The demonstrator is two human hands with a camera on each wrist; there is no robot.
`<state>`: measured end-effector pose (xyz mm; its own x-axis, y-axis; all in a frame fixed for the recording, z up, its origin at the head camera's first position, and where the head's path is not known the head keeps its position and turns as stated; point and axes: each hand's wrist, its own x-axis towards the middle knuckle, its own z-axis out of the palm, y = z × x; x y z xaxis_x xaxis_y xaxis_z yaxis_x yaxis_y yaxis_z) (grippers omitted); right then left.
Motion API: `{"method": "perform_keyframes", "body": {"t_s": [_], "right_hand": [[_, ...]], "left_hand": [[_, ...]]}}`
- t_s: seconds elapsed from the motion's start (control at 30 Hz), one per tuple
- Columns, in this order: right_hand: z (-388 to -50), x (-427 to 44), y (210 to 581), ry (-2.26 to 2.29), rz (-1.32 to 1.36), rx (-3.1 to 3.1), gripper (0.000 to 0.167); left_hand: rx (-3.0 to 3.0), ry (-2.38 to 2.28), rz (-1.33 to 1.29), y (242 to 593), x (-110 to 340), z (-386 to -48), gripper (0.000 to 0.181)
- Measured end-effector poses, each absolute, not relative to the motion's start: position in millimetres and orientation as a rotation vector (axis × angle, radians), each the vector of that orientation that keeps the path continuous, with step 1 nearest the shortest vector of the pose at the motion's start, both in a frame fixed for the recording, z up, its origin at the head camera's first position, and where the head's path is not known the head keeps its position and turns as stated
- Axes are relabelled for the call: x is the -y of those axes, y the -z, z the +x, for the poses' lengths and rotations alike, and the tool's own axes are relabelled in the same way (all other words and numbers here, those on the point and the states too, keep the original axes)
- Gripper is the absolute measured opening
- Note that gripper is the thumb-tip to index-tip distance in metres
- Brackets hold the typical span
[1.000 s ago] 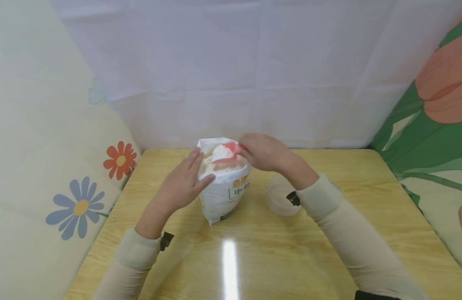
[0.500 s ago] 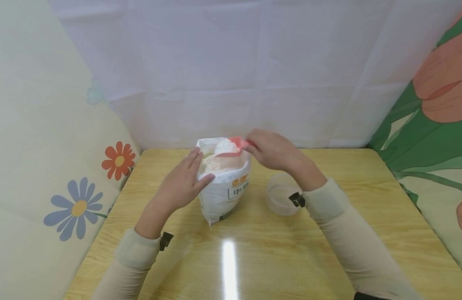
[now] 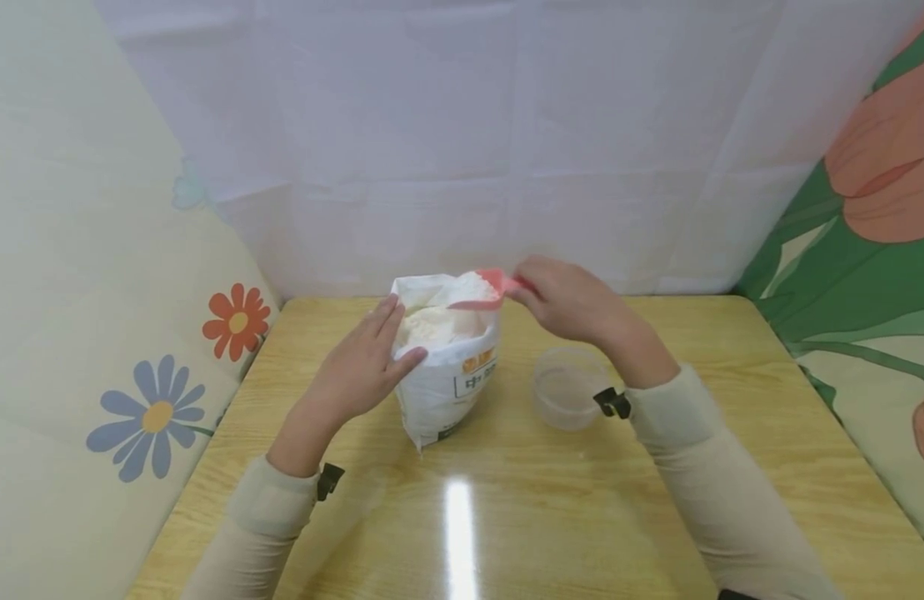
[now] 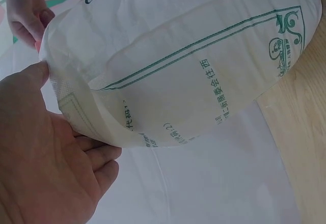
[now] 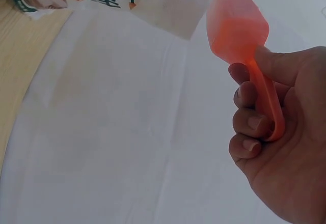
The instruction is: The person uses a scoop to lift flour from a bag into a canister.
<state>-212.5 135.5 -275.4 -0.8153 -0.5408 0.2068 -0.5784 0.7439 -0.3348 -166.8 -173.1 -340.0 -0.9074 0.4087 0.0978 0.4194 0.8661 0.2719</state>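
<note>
A white printed bag [image 3: 441, 404] with its top open stands on the table, pale powder [image 3: 432, 327] inside. My left hand [image 3: 357, 362] holds its left side by the rim, thumb across the front and fingers along the far side; the left wrist view shows the hand [image 4: 56, 158] around the bag's edge [image 4: 168, 81]. My right hand [image 3: 570, 300] grips the handle of a pink scoop [image 3: 482, 292], heaped with white powder, over the bag's right rim. In the right wrist view the fingers curl round the scoop's handle [image 5: 265, 99].
A clear round tub [image 3: 566, 396] sits on the wooden table [image 3: 551, 517], right of the bag and below my right forearm. White cloth [image 3: 402, 125] hangs behind the table, with flower-patterned cloth at both sides.
My right hand has moved right with the loaded scoop, from above the bag's middle to its right rim. My left hand and the bag have barely moved.
</note>
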Motion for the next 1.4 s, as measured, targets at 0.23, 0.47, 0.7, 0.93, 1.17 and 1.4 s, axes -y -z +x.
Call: {"method": "perform_keyframes", "body": {"t_s": [0.23, 0.47, 0.7, 0.93, 1.17, 1.4], "right_hand": [[-207, -157, 277, -0.614, 0.858, 2.881, 0.034], [-200, -176, 279, -0.612, 0.826, 2.864, 0.032], [-196, -192, 284, -0.563, 0.742, 2.864, 0.028], [-191, -204, 293, -0.58, 0.731, 2.857, 0.032], [-186, -217, 311, -0.622, 0.686, 2.899, 0.031], [-183, -231, 334, -0.671, 0.62, 2.924, 0.031]], "left_hand": [[2.999, 0.453, -0.667, 340, 173, -167, 0.089], [2.996, 0.454, -0.666, 338, 173, -166, 0.088], [2.994, 0.44, -0.669, 338, 172, -167, 0.089], [3.001, 0.442, -0.665, 338, 172, -166, 0.088], [2.999, 0.45, -0.661, 338, 171, -165, 0.087], [3.0, 0.447, -0.66, 338, 171, -166, 0.088]]}}
